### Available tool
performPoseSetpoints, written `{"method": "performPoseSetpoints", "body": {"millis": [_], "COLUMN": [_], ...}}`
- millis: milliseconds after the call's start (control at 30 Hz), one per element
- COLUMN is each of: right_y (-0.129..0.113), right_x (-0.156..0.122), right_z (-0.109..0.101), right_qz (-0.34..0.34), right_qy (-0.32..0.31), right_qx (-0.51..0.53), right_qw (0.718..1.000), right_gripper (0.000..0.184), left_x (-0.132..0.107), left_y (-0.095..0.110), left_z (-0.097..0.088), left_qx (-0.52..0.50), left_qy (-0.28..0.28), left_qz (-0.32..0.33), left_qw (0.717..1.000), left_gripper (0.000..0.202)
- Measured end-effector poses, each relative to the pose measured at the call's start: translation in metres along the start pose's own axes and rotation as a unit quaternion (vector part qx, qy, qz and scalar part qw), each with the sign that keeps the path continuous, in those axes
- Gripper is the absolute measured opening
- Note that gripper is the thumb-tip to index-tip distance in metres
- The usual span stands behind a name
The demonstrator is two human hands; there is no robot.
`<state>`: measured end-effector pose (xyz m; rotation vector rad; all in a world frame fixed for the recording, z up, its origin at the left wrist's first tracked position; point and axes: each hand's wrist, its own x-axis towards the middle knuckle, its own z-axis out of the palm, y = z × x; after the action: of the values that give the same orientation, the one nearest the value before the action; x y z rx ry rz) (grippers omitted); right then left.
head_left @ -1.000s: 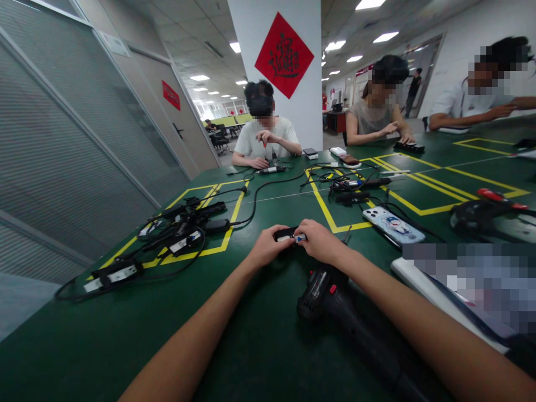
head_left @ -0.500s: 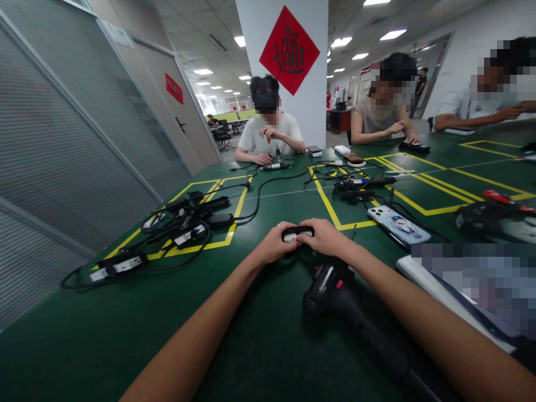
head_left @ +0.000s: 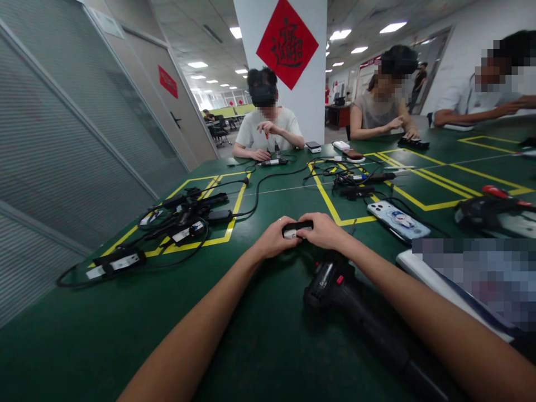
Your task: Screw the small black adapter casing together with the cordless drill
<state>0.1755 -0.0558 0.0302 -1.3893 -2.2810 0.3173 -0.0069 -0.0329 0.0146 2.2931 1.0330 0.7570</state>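
Observation:
Both hands grip a small black block with a white label-like face [head_left: 292,234], held just above the green table in the middle of the view. My left hand [head_left: 274,237] closes round its left end, and my right hand [head_left: 321,230] has fingers and thumb on its right end. Parts of the block are hidden behind the fingers, and its exact kind cannot be made out. Beneath my right wrist lies a black power tool [head_left: 330,285] with red buttons, its handle partly covered by my forearm.
Left on the table [head_left: 167,312] is a tangle of black cables and adapters [head_left: 188,218]. To the right lie a phone in a cartoon case [head_left: 400,220], a soldering-iron-like tool with cables [head_left: 368,178] and a blurred-out device [head_left: 414,265]. Several people sit across the table.
The camera view has shifted slightly. Both hands still hold the block in about the same place, with the block's dark upper side now showing a little more.

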Motion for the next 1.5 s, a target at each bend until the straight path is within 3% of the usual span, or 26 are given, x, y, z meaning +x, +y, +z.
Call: {"method": "performPoseSetpoints", "body": {"millis": [500, 667, 733, 833, 933, 1033, 1067, 1200, 1367, 1500], "right_y": [-0.006, -0.031, -0.049, -0.079, -0.098, -0.098, -0.095, -0.078, -0.074, -0.079], "right_x": [-0.004, -0.013, -0.029, -0.072, -0.121, -0.153, -0.158, -0.163, -0.161, -0.158], "right_z": [-0.003, -0.032, -0.049, -0.063, -0.053, -0.033, -0.028, -0.023, -0.052, -0.078], "right_qz": [0.063, 0.105, 0.125, 0.155, 0.192, 0.219, 0.226, 0.225, 0.205, 0.253], "right_qy": [-0.018, 0.004, 0.000, -0.070, -0.137, -0.113, -0.083, -0.069, 0.003, 0.075], "right_qx": [0.008, -0.056, -0.096, -0.143, -0.174, -0.198, -0.185, -0.102, 0.062, 0.268], "right_qw": [0.998, 0.993, 0.988, 0.975, 0.956, 0.949, 0.953, 0.967, 0.977, 0.927], "right_gripper": [0.027, 0.041, 0.050, 0.065, 0.085, 0.089, 0.085, 0.084, 0.082, 0.073], "left_x": [-0.003, -0.002, -0.002, -0.003, -0.004, -0.004, -0.005, -0.005, -0.004, -0.004], "left_y": [0.000, -0.003, -0.003, -0.002, -0.002, -0.001, -0.001, 0.001, 0.000, -0.002], "left_z": [0.006, 0.006, 0.006, 0.007, 0.007, 0.007, 0.006, 0.006, 0.004, 0.006], "left_qx": [-0.024, -0.060, -0.079, -0.095, -0.099, -0.097, -0.096, -0.088, -0.089, -0.092], "left_qy": [0.017, 0.004, 0.000, -0.007, -0.008, -0.003, -0.001, 0.006, 0.003, 0.002], "left_qz": [-0.017, -0.025, -0.029, -0.045, -0.052, -0.044, -0.043, -0.049, -0.054, -0.052], "left_qw": [0.999, 0.998, 0.996, 0.994, 0.994, 0.994, 0.994, 0.995, 0.995, 0.994], "left_gripper": [0.042, 0.044, 0.045, 0.048, 0.050, 0.049, 0.049, 0.049, 0.049, 0.048]}}
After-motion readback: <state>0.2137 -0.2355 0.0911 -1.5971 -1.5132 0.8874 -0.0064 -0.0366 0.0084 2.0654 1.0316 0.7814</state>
